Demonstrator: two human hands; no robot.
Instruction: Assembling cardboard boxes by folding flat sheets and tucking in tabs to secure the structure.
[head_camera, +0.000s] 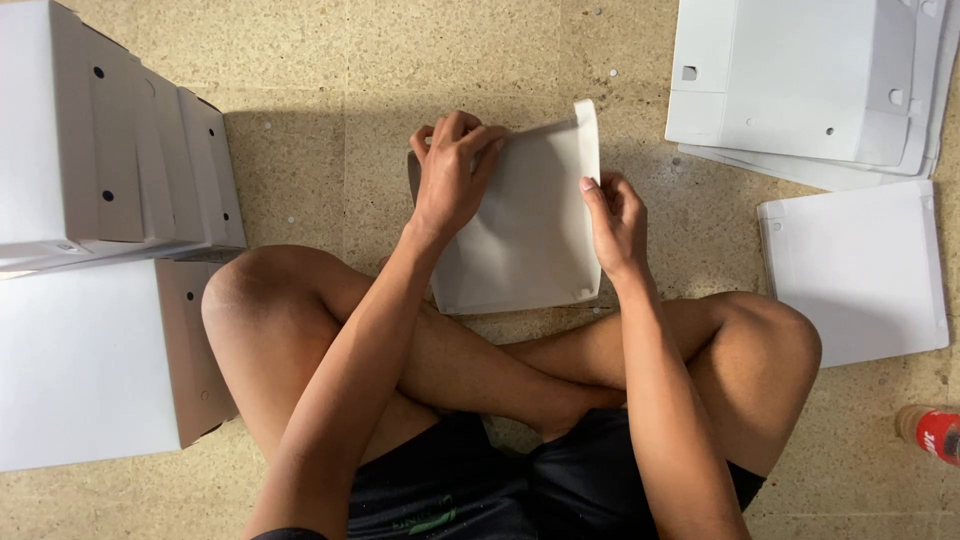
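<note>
I sit cross-legged on a speckled floor with a white cardboard box blank (530, 235) in front of my knees. My left hand (450, 175) grips its far left corner, fingers curled over the top edge. My right hand (615, 220) pinches the right side flap, which is folded upright. The far right corner flap stands raised. The blank's near edge rests on the floor by my shins.
Folded white boxes (110, 160) are stacked at the left, with another white box (90, 360) nearer me. Flat white blanks (800, 80) lie piled at the upper right; a single flat blank (860, 270) lies right. A red-labelled bottle (930, 432) lies at the right edge.
</note>
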